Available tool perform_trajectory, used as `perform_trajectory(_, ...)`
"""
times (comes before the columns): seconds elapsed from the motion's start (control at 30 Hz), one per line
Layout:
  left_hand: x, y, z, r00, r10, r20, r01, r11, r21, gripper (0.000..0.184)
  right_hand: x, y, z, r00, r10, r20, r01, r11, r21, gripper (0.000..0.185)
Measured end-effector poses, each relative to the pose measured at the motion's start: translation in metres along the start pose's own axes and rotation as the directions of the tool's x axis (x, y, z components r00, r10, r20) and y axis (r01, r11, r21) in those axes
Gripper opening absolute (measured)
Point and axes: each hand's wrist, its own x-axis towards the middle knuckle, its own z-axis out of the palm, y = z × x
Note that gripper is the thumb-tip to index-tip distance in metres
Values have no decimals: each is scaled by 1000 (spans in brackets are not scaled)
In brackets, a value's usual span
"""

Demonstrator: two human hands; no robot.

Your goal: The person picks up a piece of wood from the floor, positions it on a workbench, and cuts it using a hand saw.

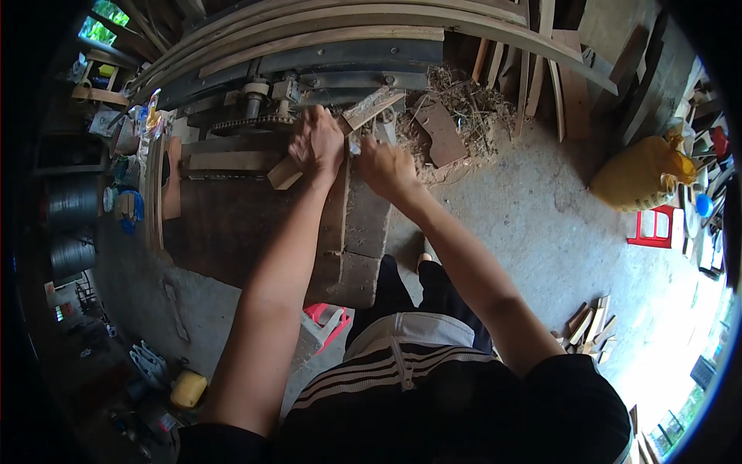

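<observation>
Two hands: left [318, 147] curled around wood strip [287, 173]; right [389, 168] blurred, grip unclear; shavings [485, 112] beyond.

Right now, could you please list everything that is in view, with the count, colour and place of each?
wooden piece: at least 1, brown, showing on both sides of the left hand
work table: 1, dark brown, before the person
chain: 1, dark, table's far side
long planks: several, brown, beyond table
debris heap: 1, tan, right of table
flat board: 1, reddish brown, on debris
sack: 1, yellow, right
stool: 1, red, beside sack
offcuts: several, brown, lower right floor
container: 1, yellow, lower left
edge clutter: too unclear to count
left hand: 1, bare, on wooden piece
right hand: 1, bare, right of left hand, blurred
forearms: 2, bare, reaching forward
</observation>
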Motion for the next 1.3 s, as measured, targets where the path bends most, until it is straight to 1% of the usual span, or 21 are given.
perform_trajectory(0.03,0,0,0,1000,0,-9,0,1000,-5,24,-15,2,-7,1000,-4,-8,4,1000,-6,22)
perform_trajectory(0.1,-1,1,0,1000,4,-27,-3,999,43,23,-38,8,-20,992,58,112,-52,997,-54,24)
perform_trajectory(0.13,0,1,0,999,7,-47,-7,1000,6,23,-35,7,-20,992,45,115,-39,998,-57,24)
perform_trajectory(0.17,-1,-1,-1,999,-1,-47,2,1000,11,23,-35,5,-19,994,31,105,-26,998,-52,23)
perform_trajectory(0.23,0,3,-5,997,-51,54,53,998,-33,23,-30,4,-16,996,19,90,-15,998,-54,23)
perform_trajectory(0.3,0,2,-5,1000,-18,14,19,998,-66,23,4,1,0,999,-40,7,40,999,-19,23)
perform_trajectory(0.33,-1,2,-6,1000,-11,7,12,998,-67,22,18,-6,2,998,-17,-68,21,998,57,22)
perform_trajectory(0.37,-1,2,-5,1000,-8,2,8,998,-67,22,15,-2,3,997,-21,-75,25,998,54,22)
perform_trajectory(0.43,-3,2,0,999,-26,-45,24,999,-48,22,-9,5,-1,1000,8,-20,-9,997,-74,24)
perform_trajectory(0.5,-1,2,0,999,-50,-22,49,998,-38,21,-30,5,-18,1000,8,-6,-8,999,-35,24)
perform_trajectory(0.53,1,0,1,999,-37,33,36,999,13,21,-32,6,-19,999,12,51,-10,999,-38,25)
perform_trajectory(0.57,1,-2,1,999,-38,34,37,999,16,21,-34,6,-19,994,21,111,-16,999,-40,27)
perform_trajectory(0.7,1,3,-5,1000,-2,-18,1,999,-46,22,8,-4,-7,996,28,83,-27,1000,-15,31)
perform_trajectory(0.77,-1,2,-6,1000,1,-1,-1,1000,-29,22,21,-5,7,1000,14,9,-14,999,45,33)
perform_trajectory(0.93,0,-1,-2,1000,-7,-26,6,1000,-28,23,-27,2,-18,1000,15,19,-14,1000,-20,28)
perform_trajectory(1.03,0,-1,-1,1000,-11,26,12,999,-36,23,-23,1,-17,993,47,108,-43,998,-38,27)
perform_trajectory(1.1,-1,2,-5,996,46,-76,-45,999,8,18,6,-5,-6,999,2,37,-2,1000,14,26)
perform_trajectory(1.13,-1,2,-6,996,51,-79,-50,999,13,18,14,-3,5,999,2,40,-2,1000,13,26)
perform_trajectory(1.2,2,-1,-1,994,62,-87,-60,998,16,18,22,6,22,997,-18,-76,23,998,66,21)
perform_trajectory(1.23,0,-1,1,993,73,-92,-71,997,24,19,8,6,12,998,-14,-66,18,998,59,21)
perform_trajectory(1.3,0,-1,2,999,6,-45,-7,1000,-19,23,-25,8,-8,1000,1,0,-1,1000,-14,23)
